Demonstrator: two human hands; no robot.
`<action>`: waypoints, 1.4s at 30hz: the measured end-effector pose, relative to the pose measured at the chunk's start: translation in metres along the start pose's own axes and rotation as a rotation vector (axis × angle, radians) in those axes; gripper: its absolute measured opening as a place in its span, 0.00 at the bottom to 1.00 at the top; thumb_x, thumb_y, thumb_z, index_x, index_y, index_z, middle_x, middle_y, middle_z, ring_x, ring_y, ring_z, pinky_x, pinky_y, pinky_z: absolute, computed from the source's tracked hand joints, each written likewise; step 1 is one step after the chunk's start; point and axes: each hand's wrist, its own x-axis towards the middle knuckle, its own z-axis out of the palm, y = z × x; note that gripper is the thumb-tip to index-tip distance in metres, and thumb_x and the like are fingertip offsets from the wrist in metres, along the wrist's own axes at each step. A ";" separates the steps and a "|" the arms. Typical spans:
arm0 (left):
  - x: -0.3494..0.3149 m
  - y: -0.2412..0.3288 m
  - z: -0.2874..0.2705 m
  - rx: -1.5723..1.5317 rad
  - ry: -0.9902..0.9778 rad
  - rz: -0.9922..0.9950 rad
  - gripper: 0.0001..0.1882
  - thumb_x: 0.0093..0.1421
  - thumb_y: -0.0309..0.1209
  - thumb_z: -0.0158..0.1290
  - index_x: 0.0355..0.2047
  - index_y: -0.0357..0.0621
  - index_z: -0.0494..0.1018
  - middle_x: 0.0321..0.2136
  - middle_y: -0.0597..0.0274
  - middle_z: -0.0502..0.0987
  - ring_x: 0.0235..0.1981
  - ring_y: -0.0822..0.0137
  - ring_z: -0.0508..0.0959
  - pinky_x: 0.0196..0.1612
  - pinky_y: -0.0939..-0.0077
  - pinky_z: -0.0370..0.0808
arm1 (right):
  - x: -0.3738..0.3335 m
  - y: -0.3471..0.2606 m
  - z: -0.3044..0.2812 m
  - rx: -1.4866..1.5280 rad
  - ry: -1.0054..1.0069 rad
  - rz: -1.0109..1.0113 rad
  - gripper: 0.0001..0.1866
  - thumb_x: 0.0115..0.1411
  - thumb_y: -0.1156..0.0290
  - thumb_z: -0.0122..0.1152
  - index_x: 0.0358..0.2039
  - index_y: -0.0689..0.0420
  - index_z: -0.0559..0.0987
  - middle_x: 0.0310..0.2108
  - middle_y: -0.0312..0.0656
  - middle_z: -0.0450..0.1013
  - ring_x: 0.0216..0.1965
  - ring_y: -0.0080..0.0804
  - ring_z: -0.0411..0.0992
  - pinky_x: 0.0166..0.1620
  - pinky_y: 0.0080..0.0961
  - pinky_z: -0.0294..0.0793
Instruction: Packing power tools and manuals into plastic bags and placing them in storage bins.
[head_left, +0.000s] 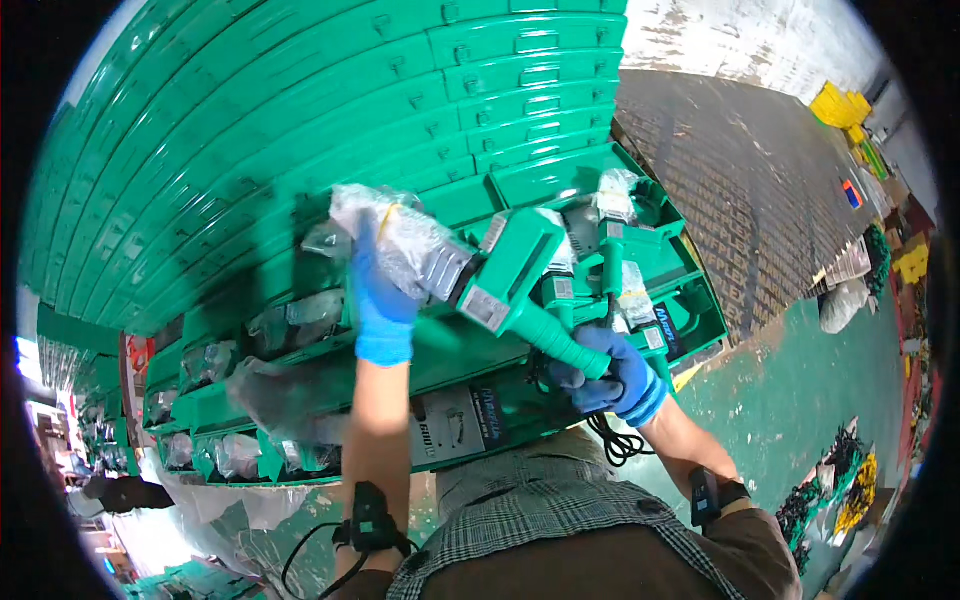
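A green corded power tool (520,270) is held tilted in front of me, above an open green case. Its front end is wrapped in see-through plastic (395,235) with a yellow band. My left hand (382,290), in a blue glove, is closed around that wrapped end, its fingers partly blurred. At the handle's lower end, my right hand (622,375), also blue-gloved, is closed around the grip. A black cord (615,440) hangs in loops below it. Similar green tools (610,240) with wrapped ends lie in the case (700,285) to the right.
Stacked green plastic cases (330,90) rise behind the work area. Case compartments on the left hold plastic-bagged parts (300,315). A printed booklet (450,425) lies near the front edge. A dark patterned board (720,180) stands at right, with cord bundles (835,480) on the green floor.
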 end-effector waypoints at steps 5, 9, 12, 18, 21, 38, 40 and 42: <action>-0.003 0.017 -0.005 -0.454 0.154 -0.341 0.22 0.58 0.29 0.52 0.53 0.46 0.61 0.42 0.64 0.70 0.40 0.69 0.73 0.40 0.72 0.73 | 0.029 0.000 0.042 -0.475 0.065 -0.164 0.23 0.58 0.63 0.51 0.51 0.61 0.67 0.26 0.39 0.72 0.10 0.17 0.60 0.13 0.12 0.57; -0.007 0.025 -0.033 -0.409 0.170 -0.316 0.26 0.58 0.25 0.51 0.56 0.50 0.58 0.43 0.64 0.69 0.40 0.70 0.73 0.40 0.73 0.74 | 0.055 0.002 0.066 -0.866 0.248 -0.333 0.28 0.56 0.65 0.54 0.57 0.57 0.63 0.33 0.42 0.76 0.14 0.17 0.66 0.16 0.11 0.62; -0.005 0.023 -0.038 -0.351 0.181 -0.260 0.30 0.58 0.23 0.49 0.59 0.46 0.51 0.45 0.60 0.68 0.42 0.68 0.72 0.45 0.70 0.73 | 0.077 0.015 0.065 -0.799 0.226 -0.364 0.29 0.54 0.72 0.54 0.58 0.55 0.62 0.34 0.42 0.76 0.16 0.17 0.68 0.17 0.11 0.63; 0.035 0.029 -0.150 0.033 0.091 -0.122 0.27 0.62 0.35 0.44 0.59 0.38 0.52 0.52 0.51 0.65 0.52 0.61 0.67 0.55 0.69 0.62 | 0.055 -0.056 0.108 -1.175 0.401 -0.677 0.28 0.51 0.70 0.62 0.55 0.55 0.68 0.29 0.36 0.75 0.17 0.13 0.65 0.19 0.12 0.64; 0.036 0.042 -0.135 0.236 0.401 0.187 0.28 0.63 0.38 0.42 0.59 0.34 0.52 0.52 0.44 0.66 0.54 0.55 0.66 0.58 0.66 0.58 | 0.030 -0.100 0.110 -1.158 0.358 -0.963 0.32 0.51 0.72 0.61 0.57 0.56 0.63 0.35 0.38 0.75 0.24 0.15 0.68 0.27 0.13 0.69; -0.131 -0.077 -0.084 0.644 -0.457 -0.385 0.31 0.56 0.34 0.54 0.57 0.36 0.57 0.44 0.49 0.71 0.44 0.61 0.73 0.46 0.69 0.70 | 0.078 -0.033 -0.086 -0.109 0.237 -0.792 0.15 0.55 0.76 0.56 0.44 0.58 0.70 0.37 0.38 0.71 0.41 0.31 0.70 0.56 0.42 0.65; -0.155 -0.092 -0.076 0.676 -0.482 -0.351 0.31 0.56 0.32 0.53 0.57 0.33 0.55 0.47 0.49 0.69 0.46 0.64 0.71 0.48 0.71 0.69 | 0.083 -0.032 -0.075 -0.032 0.214 -0.807 0.12 0.58 0.73 0.54 0.43 0.60 0.70 0.37 0.39 0.71 0.41 0.31 0.70 0.59 0.43 0.61; -0.171 -0.106 -0.078 0.715 -0.405 -0.208 0.31 0.57 0.31 0.52 0.58 0.34 0.54 0.48 0.50 0.68 0.46 0.65 0.70 0.48 0.72 0.68 | 0.086 -0.031 -0.062 -0.008 0.154 -0.764 0.14 0.58 0.72 0.54 0.44 0.60 0.69 0.39 0.40 0.70 0.41 0.32 0.70 0.57 0.41 0.63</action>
